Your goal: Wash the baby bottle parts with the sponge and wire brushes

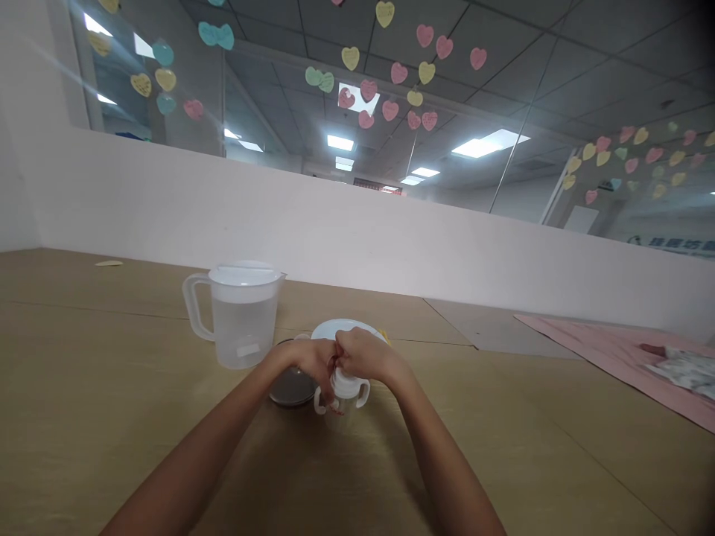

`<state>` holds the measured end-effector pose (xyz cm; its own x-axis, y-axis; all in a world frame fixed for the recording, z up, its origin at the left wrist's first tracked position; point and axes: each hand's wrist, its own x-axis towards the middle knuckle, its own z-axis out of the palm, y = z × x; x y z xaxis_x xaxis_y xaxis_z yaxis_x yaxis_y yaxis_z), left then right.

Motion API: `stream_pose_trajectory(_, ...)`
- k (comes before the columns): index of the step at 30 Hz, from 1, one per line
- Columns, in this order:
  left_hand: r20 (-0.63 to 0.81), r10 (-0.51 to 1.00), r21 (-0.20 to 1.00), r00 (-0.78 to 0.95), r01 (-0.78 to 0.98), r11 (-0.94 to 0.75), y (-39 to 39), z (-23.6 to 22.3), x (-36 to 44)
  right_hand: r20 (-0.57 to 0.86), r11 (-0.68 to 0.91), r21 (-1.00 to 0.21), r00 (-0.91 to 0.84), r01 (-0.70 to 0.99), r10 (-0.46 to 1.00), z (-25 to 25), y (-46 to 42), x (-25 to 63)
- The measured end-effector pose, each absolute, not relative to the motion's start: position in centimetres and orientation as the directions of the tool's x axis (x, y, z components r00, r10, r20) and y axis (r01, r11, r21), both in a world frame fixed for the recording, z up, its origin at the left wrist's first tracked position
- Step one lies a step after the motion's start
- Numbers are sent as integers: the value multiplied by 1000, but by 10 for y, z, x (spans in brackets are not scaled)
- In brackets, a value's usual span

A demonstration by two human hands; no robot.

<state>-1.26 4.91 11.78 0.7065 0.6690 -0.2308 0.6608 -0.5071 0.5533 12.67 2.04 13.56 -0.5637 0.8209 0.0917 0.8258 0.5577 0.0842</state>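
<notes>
A clear baby bottle with a white collar and two white side handles stands upright on the table in front of me. My left hand is curled around its upper left side, with fingers reaching down by the left handle. Over the top of the collar, my right hand is closed in a pinch and meets the left fingers. What sits between the right fingertips is hidden. Behind both hands lies a white plate, partly covered. A dark round lid or dish is close to the left wrist.
A translucent pitcher of clear liquid, lid on, stands to the left. Something yellow shows beside the plate. A pink cloth with a patterned item on it lies at the right. A white wall rises behind the table.
</notes>
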Motion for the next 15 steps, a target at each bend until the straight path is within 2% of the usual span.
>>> stream_pose_trajectory(5, -215, 662, 585, 718, 637, -501, 54, 113, -14, 107, 539, 50, -541, 841, 834, 131, 22, 124)
stream_pose_trajectory(10, -198, 672, 555, 713, 647, -523, 56, 112, -15, 75, 498, -22, -495, 867, 866, 133, 22, 123)
stream_pose_trajectory(15, -208, 703, 422, 680, 711, -562, 49, 116, -12, -91, 394, -224, -421, 892, 902, 144, 17, 133)
